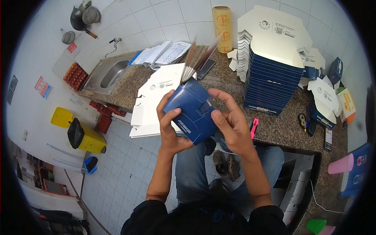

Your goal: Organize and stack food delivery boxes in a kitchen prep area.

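In front of me a dark blue cardboard food box (191,107) is tilted in mid-air, its outer face towards me. Its far flaps stick up and are blurred. My left hand (171,126) grips the box along its left side, the thumb underneath and fingers over the face. At its right edge, beside a slotted tab, my right hand (230,123) pinches with the thumb; the index finger is raised by the upper corner. Below and behind the box lie flat white box blanks (149,108) with printing, overhanging the counter edge.
A tall stack of nested blue boxes (270,85) stands right on the granite counter (217,77). Behind are a cling film roll (222,29), a phone (206,69) and an open notebook (170,53). A pink highlighter (254,127) lies near the edge. Left is a steel sink (114,73).
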